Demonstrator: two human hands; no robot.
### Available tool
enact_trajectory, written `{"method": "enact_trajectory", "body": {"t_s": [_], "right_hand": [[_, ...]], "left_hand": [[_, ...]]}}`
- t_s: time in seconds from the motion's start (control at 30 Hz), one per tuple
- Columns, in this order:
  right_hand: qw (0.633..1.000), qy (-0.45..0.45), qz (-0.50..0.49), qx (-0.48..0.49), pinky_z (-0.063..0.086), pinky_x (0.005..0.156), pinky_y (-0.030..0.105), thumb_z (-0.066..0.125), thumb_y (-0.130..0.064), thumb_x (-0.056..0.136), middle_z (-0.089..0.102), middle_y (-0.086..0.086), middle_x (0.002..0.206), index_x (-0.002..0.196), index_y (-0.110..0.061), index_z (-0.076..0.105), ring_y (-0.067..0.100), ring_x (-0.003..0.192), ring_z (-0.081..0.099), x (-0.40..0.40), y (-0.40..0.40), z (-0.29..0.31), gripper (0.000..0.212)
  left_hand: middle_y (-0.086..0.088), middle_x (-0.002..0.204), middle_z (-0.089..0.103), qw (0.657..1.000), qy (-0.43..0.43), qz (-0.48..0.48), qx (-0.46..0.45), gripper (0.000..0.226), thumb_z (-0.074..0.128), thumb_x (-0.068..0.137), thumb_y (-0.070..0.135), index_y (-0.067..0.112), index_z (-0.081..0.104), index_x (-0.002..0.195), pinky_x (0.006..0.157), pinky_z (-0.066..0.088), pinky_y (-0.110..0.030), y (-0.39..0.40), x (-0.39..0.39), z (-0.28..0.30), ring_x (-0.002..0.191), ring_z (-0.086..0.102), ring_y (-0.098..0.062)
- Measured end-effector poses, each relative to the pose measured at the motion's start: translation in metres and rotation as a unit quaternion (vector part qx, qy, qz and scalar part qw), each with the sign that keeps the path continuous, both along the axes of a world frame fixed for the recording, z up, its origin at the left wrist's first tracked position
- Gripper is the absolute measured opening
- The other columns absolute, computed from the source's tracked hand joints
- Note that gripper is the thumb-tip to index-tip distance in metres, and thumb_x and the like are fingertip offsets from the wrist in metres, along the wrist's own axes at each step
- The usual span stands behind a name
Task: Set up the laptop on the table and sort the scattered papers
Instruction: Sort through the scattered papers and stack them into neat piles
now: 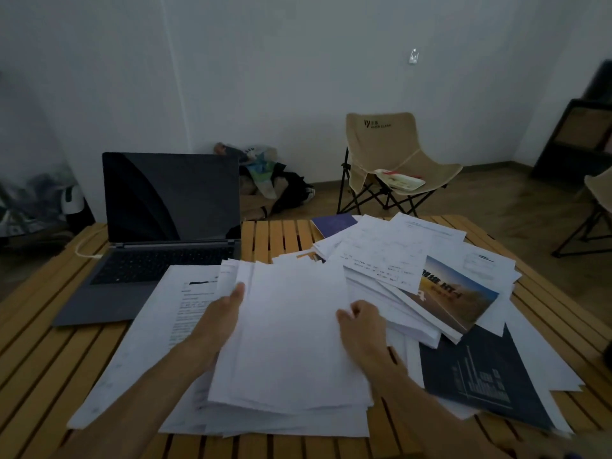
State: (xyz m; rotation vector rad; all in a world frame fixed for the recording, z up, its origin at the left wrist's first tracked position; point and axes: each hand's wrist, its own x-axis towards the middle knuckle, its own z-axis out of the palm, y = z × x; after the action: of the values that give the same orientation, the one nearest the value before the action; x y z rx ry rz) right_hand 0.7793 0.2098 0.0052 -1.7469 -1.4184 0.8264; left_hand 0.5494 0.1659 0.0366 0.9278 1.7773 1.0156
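Note:
A grey laptop (165, 220) stands open with a dark screen at the table's back left. In front of me lies a stack of white sheets (291, 339). My left hand (222, 316) grips the stack's left edge, thumb on top. My right hand (362, 329) holds its right edge with curled fingers. More loose papers (394, 250) are heaped to the right, with a colour brochure (457, 293) on top and a dark blue chart sheet (486, 376) nearer me. A printed page (185, 309) lies beside the laptop.
The slatted wooden table (275, 236) fills the foreground. A white cable (84, 251) runs from the laptop's left side. A purple booklet (334, 223) lies at the back. A beige folding chair (390, 160) and a pile of bags (268, 180) stand beyond the table.

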Motion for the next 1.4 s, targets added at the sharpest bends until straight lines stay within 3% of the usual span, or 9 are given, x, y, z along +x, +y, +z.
{"method": "enact_trajectory", "body": {"t_s": [0.17, 0.3, 0.43, 0.6, 0.83, 0.93, 1.03, 1.2, 1.4], "right_hand": [[0.998, -0.045, 0.042, -0.001, 0.047, 0.073, 0.019, 0.057, -0.029, 0.098, 0.064, -0.003, 0.099, 0.120, -0.018, 0.059, 0.011, 0.087, 0.061, 0.002, 0.005, 0.006, 0.024], [0.988, -0.141, -0.010, 0.065, 0.052, 0.092, 0.033, 0.057, -0.023, 0.096, 0.064, -0.002, 0.116, 0.121, -0.019, 0.061, 0.014, 0.102, 0.060, 0.035, 0.031, 0.006, 0.026], [0.966, -0.236, -0.105, 0.020, 0.049, 0.096, 0.040, 0.051, -0.035, 0.098, 0.058, 0.014, 0.122, 0.122, -0.008, 0.056, 0.027, 0.108, 0.057, 0.079, 0.079, 0.021, 0.036], [0.946, -0.302, -0.054, -0.107, 0.053, 0.082, 0.035, 0.063, -0.052, 0.089, 0.061, 0.009, 0.106, 0.114, -0.007, 0.059, 0.023, 0.094, 0.060, 0.105, 0.123, 0.023, 0.052], [0.989, 0.044, -0.080, -0.113, 0.049, 0.056, 0.030, 0.060, -0.013, 0.093, 0.073, 0.019, 0.095, 0.106, 0.001, 0.065, 0.024, 0.070, 0.064, 0.111, 0.133, 0.027, 0.020], [0.932, 0.333, -0.114, -0.081, 0.056, 0.059, 0.029, 0.060, -0.008, 0.095, 0.074, 0.018, 0.100, 0.108, 0.001, 0.067, 0.024, 0.077, 0.070, 0.101, 0.095, 0.047, 0.018], [0.866, 0.487, -0.073, -0.084, 0.057, 0.054, 0.025, 0.061, -0.005, 0.095, 0.070, 0.015, 0.110, 0.116, -0.005, 0.062, 0.020, 0.080, 0.071, 0.079, 0.026, 0.069, 0.021], [0.884, 0.437, 0.028, -0.161, 0.058, 0.065, 0.033, 0.061, -0.013, 0.096, 0.074, 0.013, 0.107, 0.119, -0.010, 0.061, 0.028, 0.086, 0.075, 0.038, -0.069, 0.064, 0.023], [0.941, 0.048, 0.251, -0.223, 0.054, 0.065, 0.032, 0.057, -0.038, 0.098, 0.074, 0.008, 0.079, 0.088, -0.006, 0.069, 0.019, 0.068, 0.068, 0.042, -0.076, 0.080, 0.037]], "left_hand": [[-0.005, 0.113, 0.055, 0.973, 0.228, -0.025, 0.023, 0.047, 0.062, 0.091, 0.020, 0.007, 0.040, 0.132, 0.064, 0.045, -0.026, -0.001, 0.000, -0.005, 0.084, 0.053, -0.014], [-0.017, 0.157, 0.017, 0.856, 0.508, -0.087, -0.034, 0.085, 0.053, 0.091, 0.050, 0.011, 0.010, 0.153, 0.117, 0.024, -0.046, -0.007, 0.005, -0.015, 0.142, 0.025, -0.033], [0.004, 0.164, -0.010, 0.827, 0.513, -0.229, 0.028, 0.082, 0.014, 0.085, 0.080, 0.038, 0.007, 0.155, 0.116, -0.008, -0.056, 0.005, 0.036, -0.026, 0.150, -0.013, -0.024], [0.009, 0.164, -0.006, 0.786, 0.523, -0.330, 0.000, 0.106, -0.013, 0.058, 0.084, 0.042, 0.006, 0.153, 0.115, -0.015, -0.060, 0.015, 0.050, -0.048, 0.150, -0.014, -0.021], [0.009, 0.163, 0.006, 0.795, 0.521, -0.310, 0.004, 0.095, -0.001, 0.070, 0.088, 0.040, 0.017, 0.150, 0.116, -0.010, -0.056, 0.017, 0.049, -0.048, 0.151, -0.003, -0.018], [0.008, 0.157, 0.025, 0.818, 0.500, -0.277, 0.064, 0.073, 0.021, 0.087, 0.072, 0.032, 0.029, 0.148, 0.120, 0.005, -0.044, 0.014, 0.058, -0.040, 0.146, 0.019, -0.016], [0.016, 0.129, 0.050, 0.919, 0.290, -0.223, 0.145, 0.057, 0.038, 0.092, 0.066, 0.028, 0.052, 0.133, 0.104, 0.036, -0.027, 0.008, 0.084, -0.010, 0.123, 0.049, -0.010], [-0.001, 0.109, 0.073, 0.973, -0.162, -0.091, 0.139, 0.029, 0.050, 0.100, 0.037, 0.018, 0.066, 0.114, 0.088, 0.056, -0.038, 0.010, 0.105, 0.032, 0.100, 0.069, -0.019], [0.000, 0.103, 0.073, 0.985, 0.048, -0.052, 0.160, 0.017, 0.064, 0.093, 0.018, 0.016, 0.071, 0.109, 0.084, 0.057, -0.038, 0.020, 0.051, 0.022, 0.090, 0.069, -0.017]]}}
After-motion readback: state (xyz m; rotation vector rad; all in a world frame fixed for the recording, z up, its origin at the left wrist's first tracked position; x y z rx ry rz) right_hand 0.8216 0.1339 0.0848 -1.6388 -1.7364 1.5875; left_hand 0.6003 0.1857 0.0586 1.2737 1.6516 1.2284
